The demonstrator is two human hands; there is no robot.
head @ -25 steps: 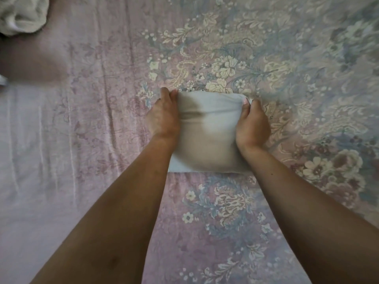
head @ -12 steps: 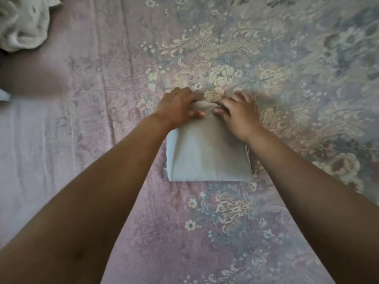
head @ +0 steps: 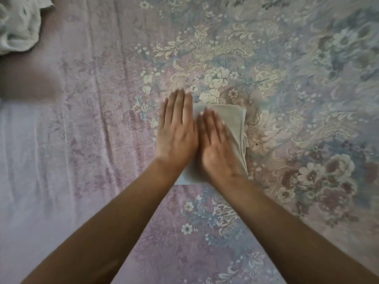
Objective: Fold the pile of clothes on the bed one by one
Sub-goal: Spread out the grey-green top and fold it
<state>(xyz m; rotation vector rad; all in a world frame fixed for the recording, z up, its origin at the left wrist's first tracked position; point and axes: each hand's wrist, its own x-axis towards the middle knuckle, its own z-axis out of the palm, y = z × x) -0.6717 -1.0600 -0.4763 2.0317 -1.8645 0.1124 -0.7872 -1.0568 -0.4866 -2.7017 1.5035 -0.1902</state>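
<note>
A pale grey folded garment (head: 231,117) lies as a small rectangle on the floral bedspread (head: 287,78) in the middle of the view. My left hand (head: 177,128) lies flat on its left part, fingers straight and together, fingertips reaching past its far edge. My right hand (head: 217,140) presses flat on the middle of the garment right beside the left hand. Both palms hide most of the cloth; only its right strip, far edge and a near corner show.
A crumpled white garment (head: 18,25) lies at the far left corner of the bed. A plain pink stretch of the bedspread (head: 41,160) runs along the left side. The floral pattern spreads to the right and toward me.
My hands had gripped the garment's sides, then pinched its far edge. Now both lie flat on the garment with straight fingers, side by side. The garment looks narrower.
</note>
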